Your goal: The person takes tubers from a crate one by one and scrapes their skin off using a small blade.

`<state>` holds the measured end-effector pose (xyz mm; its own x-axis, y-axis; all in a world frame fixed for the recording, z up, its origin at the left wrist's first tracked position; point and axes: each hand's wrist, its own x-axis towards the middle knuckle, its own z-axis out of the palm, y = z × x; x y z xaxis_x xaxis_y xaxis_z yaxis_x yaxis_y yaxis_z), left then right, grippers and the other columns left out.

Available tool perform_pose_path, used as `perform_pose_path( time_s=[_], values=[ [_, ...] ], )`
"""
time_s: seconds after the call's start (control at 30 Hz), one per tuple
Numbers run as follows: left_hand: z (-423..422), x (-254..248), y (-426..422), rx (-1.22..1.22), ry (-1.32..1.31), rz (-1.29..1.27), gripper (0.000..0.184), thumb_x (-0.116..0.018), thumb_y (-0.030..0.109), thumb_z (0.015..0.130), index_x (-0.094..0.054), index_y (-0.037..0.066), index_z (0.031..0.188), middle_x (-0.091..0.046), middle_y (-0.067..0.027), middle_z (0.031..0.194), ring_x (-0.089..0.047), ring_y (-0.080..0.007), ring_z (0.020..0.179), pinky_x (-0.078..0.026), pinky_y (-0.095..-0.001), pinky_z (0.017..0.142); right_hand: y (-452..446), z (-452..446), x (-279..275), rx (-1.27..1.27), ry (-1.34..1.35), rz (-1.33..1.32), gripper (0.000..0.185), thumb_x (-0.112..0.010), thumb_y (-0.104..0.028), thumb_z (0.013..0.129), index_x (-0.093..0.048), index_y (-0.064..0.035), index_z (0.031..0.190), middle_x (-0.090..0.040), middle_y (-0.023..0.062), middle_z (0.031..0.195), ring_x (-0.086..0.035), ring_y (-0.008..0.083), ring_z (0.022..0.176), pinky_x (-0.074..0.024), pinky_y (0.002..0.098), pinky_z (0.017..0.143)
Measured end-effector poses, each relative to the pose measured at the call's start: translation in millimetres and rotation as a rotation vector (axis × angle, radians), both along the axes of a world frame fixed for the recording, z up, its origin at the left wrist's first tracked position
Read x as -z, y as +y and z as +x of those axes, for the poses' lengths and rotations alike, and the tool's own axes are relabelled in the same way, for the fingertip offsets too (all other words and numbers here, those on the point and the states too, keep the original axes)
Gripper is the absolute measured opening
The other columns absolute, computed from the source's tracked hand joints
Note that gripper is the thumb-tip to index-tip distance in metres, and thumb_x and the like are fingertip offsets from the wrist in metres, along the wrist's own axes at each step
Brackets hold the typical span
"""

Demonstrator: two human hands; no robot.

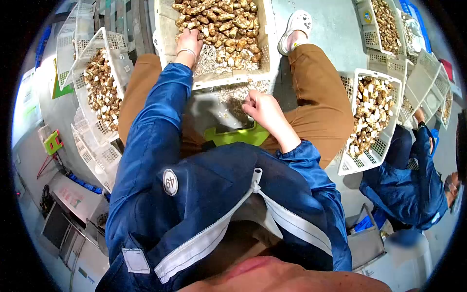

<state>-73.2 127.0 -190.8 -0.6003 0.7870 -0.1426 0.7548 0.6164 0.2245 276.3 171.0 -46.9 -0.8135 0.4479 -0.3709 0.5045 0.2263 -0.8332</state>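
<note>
Here's the left hand (188, 44), reaching into a cream perforated plastic crate (228, 81) set between the person's knees. Its fingers are bent down at the near left edge of a heap of knobbly brown-and-cream pieces (233, 31); it touches the heap, but whether the grip has closed on a piece, I cannot tell. A thin pale band (187, 50) circles that wrist.

Over to the right hand (264, 108): it's outside the crate, just on the near side of the rim, fingers curled in and thumb close to them. Nothing can be made out in that grip, and whether it's clenched on something small, I cannot tell. Pale crumbly scraps (245, 92) lie scattered below the crate's near edge, and a lime-green plastic edge (237, 136) shows nearer the body.

In the crate, the pieces bunch toward the far side and the right, leaving a patch of patterned bottom showing beside the left hand. Out on the flanks, more of the same: a tilted white perforated crate (118, 70) on the left, another white slotted crate (360, 164) on the right, and beyond that one, a co-worker in a blue jacket (408, 180).
</note>
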Motion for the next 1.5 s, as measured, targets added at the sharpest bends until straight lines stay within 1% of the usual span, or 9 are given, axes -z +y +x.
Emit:
perform_pose_path(
  time_s=[0.1, 0.17, 0.3, 0.67, 0.9, 1.07, 1.2, 1.43, 1.5],
  values=[
    [-1, -19, -13, -0.049, -0.011, 0.142, 0.033, -0.069, 0.023, 0.082, -0.065, 0.002, 0.106, -0.064, -0.0173, 0.100, -0.062, -0.0334, 0.096, -0.051, -0.0434, 0.086, 3, -5, -14, 0.085, 0.044, -0.190, 0.016, -0.069, -0.018, 0.085, -0.062, -0.0037, 0.081, -0.063, 0.0076, 0.068, -0.061, 0.0189, 0.064, -0.0474, 0.0328, 0.060],
    [7, -52, -27, -0.471, -1.030, 0.308, 0.031, -0.065, 0.021, 0.088, -0.063, 0.002, 0.114, -0.064, -0.0094, 0.099, -0.063, -0.0226, 0.093, -0.052, -0.0351, 0.081, 3, -6, -11, 0.179, 0.120, -0.297, 0.017, -0.070, -0.018, 0.090, -0.064, -0.0027, 0.084, -0.062, 0.0021, 0.068, -0.055, 0.0066, 0.061, -0.0434, 0.0237, 0.056],
    [93, -189, -67, -0.457, -1.712, 0.620, 0.031, -0.055, 0.008, 0.094, -0.055, 0.003, 0.124, -0.063, -0.0074, 0.104, -0.061, -0.0155, 0.090, -0.053, -0.0277, 0.079, 4, -16, -46, 0.317, 0.412, -0.471, 0.014, -0.070, -0.015, 0.092, -0.068, -0.0019, 0.094, -0.065, -0.0003, 0.072, -0.057, 0.0049, 0.065, -0.0450, 0.0205, 0.061],
    [211, -310, -131, -0.157, -1.311, 0.747, 0.037, -0.064, 0.000, 0.089, -0.052, 0.001, 0.124, -0.064, -0.0099, 0.118, -0.060, -0.0106, 0.099, -0.048, -0.0236, 0.082, -34, 9, -147, 0.096, 0.793, 0.190, 0.012, -0.076, -0.010, 0.081, -0.069, -0.0017, 0.084, -0.067, 0.0105, 0.104, -0.064, 0.0165, 0.087, -0.0519, 0.0288, 0.074],
    [221, -330, -143, -0.107, -1.344, 0.719, 0.043, -0.063, 0.003, 0.091, -0.057, 0.001, 0.133, -0.065, -0.0051, 0.118, -0.058, -0.0080, 0.100, -0.047, -0.0221, 0.085, -44, 20, -163, 0.310, 0.738, -0.498, 0.012, -0.074, -0.010, 0.086, -0.068, 0.0003, 0.084, -0.070, 0.0064, 0.100, -0.062, 0.0104, 0.083, -0.0507, 0.0247, 0.075],
    [228, -326, -147, 0.135, -0.798, 0.722, 0.043, -0.064, 0.004, 0.090, -0.059, 0.003, 0.132, -0.066, -0.0043, 0.112, -0.058, -0.0085, 0.098, -0.049, -0.0239, 0.086, -51, 16, -164, 0.210, 0.701, -0.299, 0.014, -0.075, -0.012, 0.087, -0.069, 0.0010, 0.084, -0.069, 0.0049, 0.096, -0.060, 0.0080, 0.080, -0.0494, 0.0236, 0.071],
    [222, -337, -147, -0.030, -1.233, 0.670, 0.041, -0.063, 0.006, 0.092, -0.058, 0.001, 0.132, -0.065, -0.0018, 0.105, -0.057, -0.0069, 0.092, -0.048, -0.0226, 0.082, -33, 21, -159, 0.322, 0.631, -0.838, 0.013, -0.072, -0.015, 0.090, -0.068, -0.0023, 0.090, -0.070, 0.0035, 0.091, -0.061, 0.0080, 0.082, -0.0502, 0.0245, 0.076],
    [226, -315, -138, -0.295, -1.537, 0.784, 0.046, -0.061, 0.009, 0.096, -0.050, -0.004, 0.138, -0.063, -0.0025, 0.100, -0.054, -0.0070, 0.079, -0.048, -0.0205, 0.072, -43, 9, -148, 0.213, 0.657, -0.185, 0.010, -0.071, -0.011, 0.090, -0.069, -0.0021, 0.093, -0.068, 0.0036, 0.100, -0.061, 0.0088, 0.090, -0.0496, 0.0251, 0.082],
    [228, -314, -137, -0.328, -1.591, 0.790, 0.045, -0.061, 0.009, 0.096, -0.050, -0.004, 0.138, -0.063, -0.0033, 0.100, -0.055, -0.0076, 0.079, -0.048, -0.0213, 0.072, -36, 10, -144, 0.304, 0.628, -0.517, 0.009, -0.071, -0.010, 0.090, -0.067, -0.0023, 0.090, -0.068, 0.0050, 0.099, -0.062, 0.0099, 0.087, -0.0510, 0.0259, 0.081]
  ],
)
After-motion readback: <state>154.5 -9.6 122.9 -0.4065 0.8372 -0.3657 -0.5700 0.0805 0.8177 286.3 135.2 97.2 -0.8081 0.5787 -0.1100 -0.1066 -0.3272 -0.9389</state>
